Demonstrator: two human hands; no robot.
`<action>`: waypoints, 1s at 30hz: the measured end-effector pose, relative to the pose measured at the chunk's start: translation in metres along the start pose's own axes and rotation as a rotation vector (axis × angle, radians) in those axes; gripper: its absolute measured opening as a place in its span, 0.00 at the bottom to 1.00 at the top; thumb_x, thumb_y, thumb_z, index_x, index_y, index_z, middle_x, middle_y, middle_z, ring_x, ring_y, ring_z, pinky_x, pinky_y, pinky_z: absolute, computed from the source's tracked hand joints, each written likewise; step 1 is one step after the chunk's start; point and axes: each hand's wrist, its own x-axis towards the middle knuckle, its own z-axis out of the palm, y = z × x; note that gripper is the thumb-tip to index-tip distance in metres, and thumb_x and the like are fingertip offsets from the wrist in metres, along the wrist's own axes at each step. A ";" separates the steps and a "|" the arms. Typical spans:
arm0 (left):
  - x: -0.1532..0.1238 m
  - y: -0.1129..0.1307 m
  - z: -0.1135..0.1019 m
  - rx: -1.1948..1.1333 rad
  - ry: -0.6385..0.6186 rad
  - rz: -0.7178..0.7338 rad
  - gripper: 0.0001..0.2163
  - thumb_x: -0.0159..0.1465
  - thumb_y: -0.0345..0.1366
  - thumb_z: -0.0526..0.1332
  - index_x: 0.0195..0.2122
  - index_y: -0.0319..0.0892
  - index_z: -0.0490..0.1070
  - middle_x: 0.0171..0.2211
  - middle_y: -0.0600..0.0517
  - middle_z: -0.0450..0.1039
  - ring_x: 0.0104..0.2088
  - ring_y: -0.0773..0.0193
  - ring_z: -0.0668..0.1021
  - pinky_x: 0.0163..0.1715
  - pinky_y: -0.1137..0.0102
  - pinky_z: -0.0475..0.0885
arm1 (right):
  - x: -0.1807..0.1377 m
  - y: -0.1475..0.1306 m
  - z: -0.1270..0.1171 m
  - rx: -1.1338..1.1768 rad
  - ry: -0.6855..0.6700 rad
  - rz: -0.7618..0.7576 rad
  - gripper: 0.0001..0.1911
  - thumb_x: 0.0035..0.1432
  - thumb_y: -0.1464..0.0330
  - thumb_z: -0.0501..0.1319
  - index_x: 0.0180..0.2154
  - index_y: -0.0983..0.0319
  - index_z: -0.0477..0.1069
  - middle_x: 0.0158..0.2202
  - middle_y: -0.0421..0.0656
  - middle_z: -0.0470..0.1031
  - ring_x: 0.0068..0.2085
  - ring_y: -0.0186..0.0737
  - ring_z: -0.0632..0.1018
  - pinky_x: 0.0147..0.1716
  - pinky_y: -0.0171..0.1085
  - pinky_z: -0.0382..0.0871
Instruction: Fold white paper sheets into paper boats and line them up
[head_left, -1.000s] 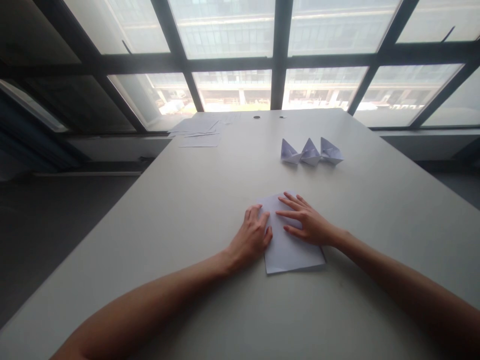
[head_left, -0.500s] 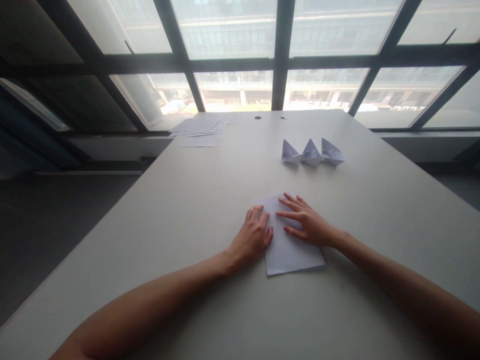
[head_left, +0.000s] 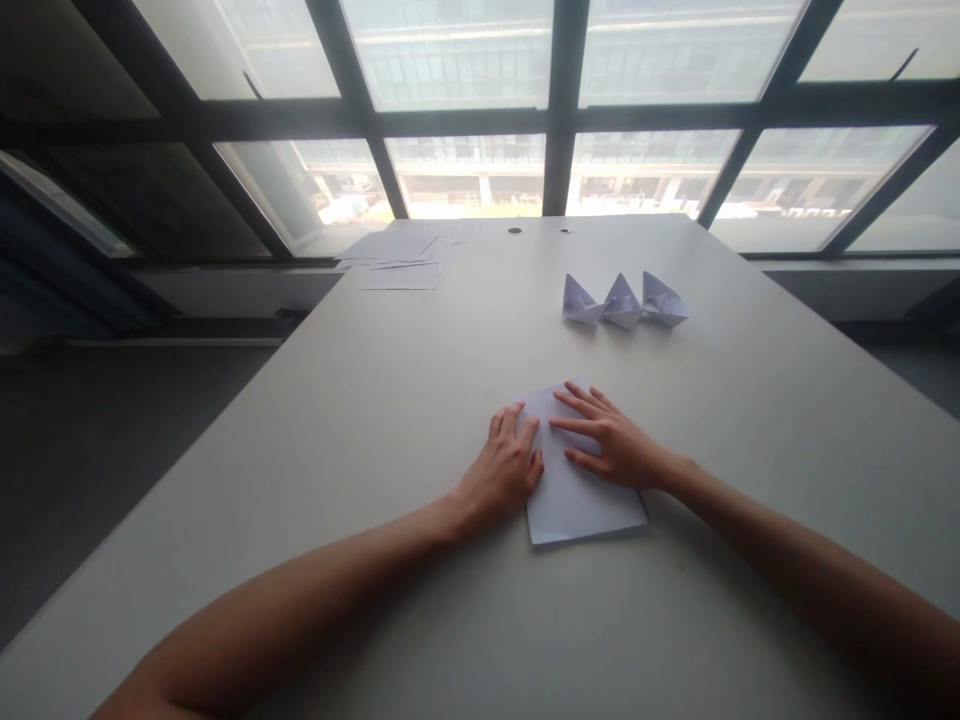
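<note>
A folded sheet of white paper lies flat on the table before me. Along its left edge rests my left hand, its fingers bent but apart and the thumb lying over the paper. My right hand is spread open on the upper right part of the sheet, palm down. Both hands touch the paper from above and cover parts of it. Beyond them, three folded paper boats stand in a row.
Loose white sheets overlap at the far left corner of the white table. Two small round fittings sit near the far edge. Large framed windows rise behind the table.
The view has tipped very slightly, so everything sits a little higher. The paper's near edge lies flatter, its lower right corner less parted. Both hands hold nearly the same places.
</note>
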 end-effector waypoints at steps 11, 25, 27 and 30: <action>-0.001 0.003 0.002 0.067 -0.007 0.025 0.17 0.67 0.31 0.54 0.56 0.34 0.63 0.59 0.34 0.59 0.64 0.45 0.58 0.62 0.51 0.59 | 0.001 0.003 0.002 0.047 -0.013 0.008 0.25 0.61 0.64 0.62 0.59 0.53 0.68 0.69 0.46 0.53 0.70 0.52 0.49 0.66 0.59 0.43; -0.001 0.005 -0.001 0.026 -0.025 -0.010 0.15 0.66 0.31 0.53 0.55 0.37 0.63 0.60 0.36 0.59 0.64 0.46 0.58 0.61 0.49 0.60 | 0.004 0.019 0.008 0.177 0.074 0.171 0.26 0.65 0.61 0.57 0.63 0.56 0.63 0.71 0.44 0.45 0.70 0.50 0.47 0.67 0.54 0.49; -0.001 0.006 -0.002 0.020 -0.029 -0.012 0.15 0.66 0.31 0.53 0.54 0.37 0.63 0.60 0.35 0.58 0.64 0.46 0.58 0.62 0.50 0.59 | 0.004 0.019 0.009 0.161 0.077 0.166 0.26 0.64 0.61 0.57 0.62 0.56 0.64 0.71 0.44 0.45 0.70 0.51 0.47 0.66 0.55 0.49; -0.001 0.007 -0.003 0.020 -0.038 -0.020 0.15 0.66 0.32 0.54 0.54 0.35 0.63 0.61 0.34 0.57 0.64 0.45 0.57 0.62 0.50 0.58 | 0.004 0.019 0.009 0.141 0.073 0.156 0.26 0.64 0.61 0.58 0.62 0.56 0.65 0.71 0.44 0.45 0.70 0.52 0.47 0.66 0.56 0.49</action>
